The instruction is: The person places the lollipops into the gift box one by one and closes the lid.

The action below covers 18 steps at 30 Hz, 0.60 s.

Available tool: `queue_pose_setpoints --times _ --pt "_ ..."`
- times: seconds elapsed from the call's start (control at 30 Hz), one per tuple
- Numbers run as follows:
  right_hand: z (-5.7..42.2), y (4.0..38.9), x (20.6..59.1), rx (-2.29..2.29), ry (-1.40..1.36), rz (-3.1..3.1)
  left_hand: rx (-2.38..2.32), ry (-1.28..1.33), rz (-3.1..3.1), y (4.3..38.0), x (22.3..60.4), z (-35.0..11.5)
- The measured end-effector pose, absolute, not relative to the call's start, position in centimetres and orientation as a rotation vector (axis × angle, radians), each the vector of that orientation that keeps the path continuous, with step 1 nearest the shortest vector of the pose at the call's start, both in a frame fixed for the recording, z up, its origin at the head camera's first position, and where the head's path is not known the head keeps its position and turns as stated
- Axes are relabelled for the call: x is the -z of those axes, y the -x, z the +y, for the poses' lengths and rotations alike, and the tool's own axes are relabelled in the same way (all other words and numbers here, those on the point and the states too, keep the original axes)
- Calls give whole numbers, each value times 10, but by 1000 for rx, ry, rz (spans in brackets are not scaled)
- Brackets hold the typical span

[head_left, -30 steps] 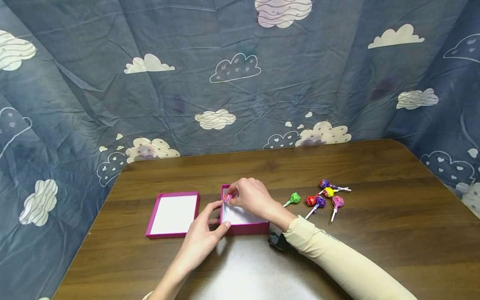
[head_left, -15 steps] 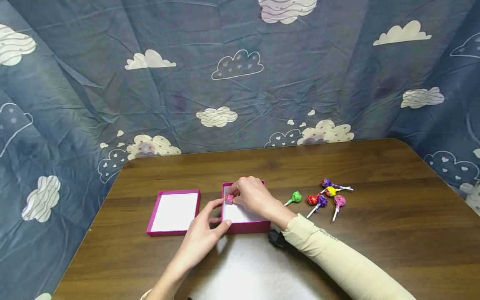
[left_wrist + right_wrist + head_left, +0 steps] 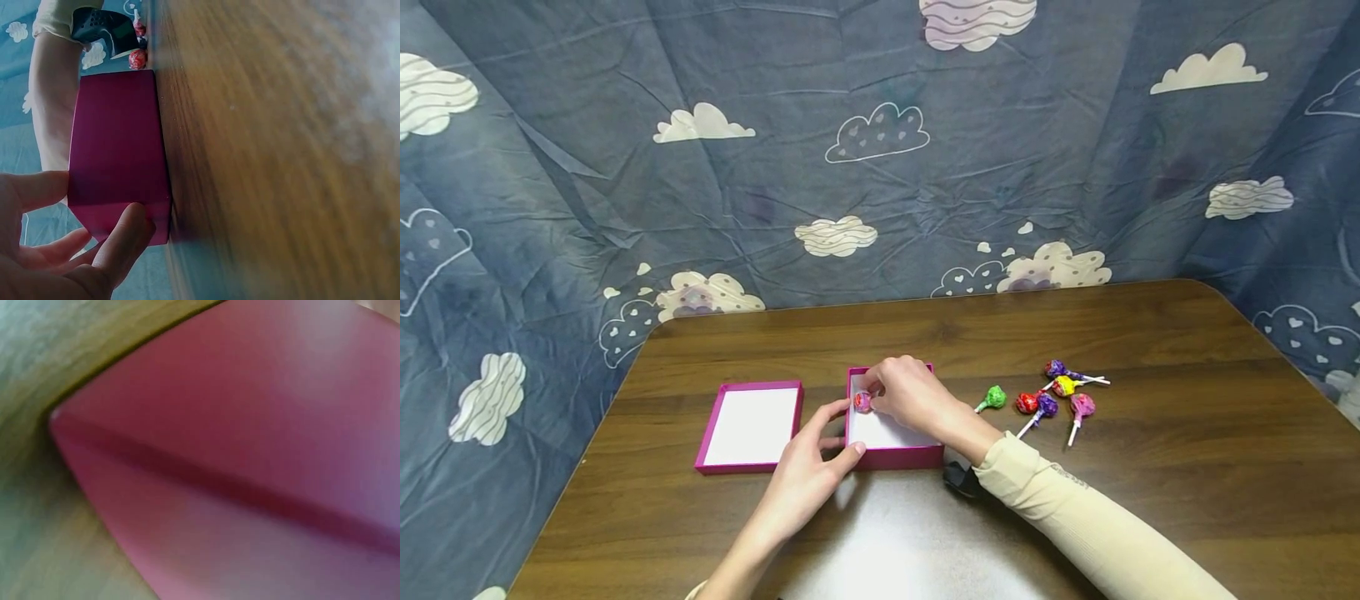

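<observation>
A magenta box (image 3: 898,457) with a white inside stands uncovered at the table's middle. My left hand (image 3: 805,479) holds its near left corner. In the left wrist view, the thumb (image 3: 128,240) presses the box wall (image 3: 119,134) and another finger reaches its upper edge. My right hand (image 3: 913,400) is inside the box, fingertips pinching a pink-and-red wrapped lollipop (image 3: 862,402) by the left wall; its stick is hidden by the hand. The right wrist view shows only the blurred outer walls of the box (image 3: 219,412).
A shallow magenta lid (image 3: 754,425), white side up, lies left of the box. Right of the box are a green lollipop (image 3: 994,397) and a group with red (image 3: 1027,403), purple (image 3: 1047,406), yellow (image 3: 1063,386) and pink (image 3: 1082,406) ones. A cloud-print curtain (image 3: 880,192) hangs behind the table.
The lollipop's head shows a little more between the right fingertips and sits slightly lower in the box. Both hands otherwise keep their places; the head view has shifted slightly.
</observation>
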State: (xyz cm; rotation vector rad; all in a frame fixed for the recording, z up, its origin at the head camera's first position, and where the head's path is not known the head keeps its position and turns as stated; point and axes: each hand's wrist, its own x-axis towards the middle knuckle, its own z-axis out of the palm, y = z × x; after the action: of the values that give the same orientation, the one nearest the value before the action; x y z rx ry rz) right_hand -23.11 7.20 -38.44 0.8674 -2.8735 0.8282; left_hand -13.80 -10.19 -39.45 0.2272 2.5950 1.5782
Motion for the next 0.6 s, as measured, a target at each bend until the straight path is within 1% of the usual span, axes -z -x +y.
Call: queue_pose_setpoints --times 0.17,0.4,0.6 --pt "78 226 375 -801 -841 -2878 -1589 -221 2585 138 394 -101" --pt "94 210 356 -857 -830 -2837 -1558 -217 2615 137 395 -100" --pt "108 200 348 -877 -829 -2771 -1556 -219 2626 137 396 -99"
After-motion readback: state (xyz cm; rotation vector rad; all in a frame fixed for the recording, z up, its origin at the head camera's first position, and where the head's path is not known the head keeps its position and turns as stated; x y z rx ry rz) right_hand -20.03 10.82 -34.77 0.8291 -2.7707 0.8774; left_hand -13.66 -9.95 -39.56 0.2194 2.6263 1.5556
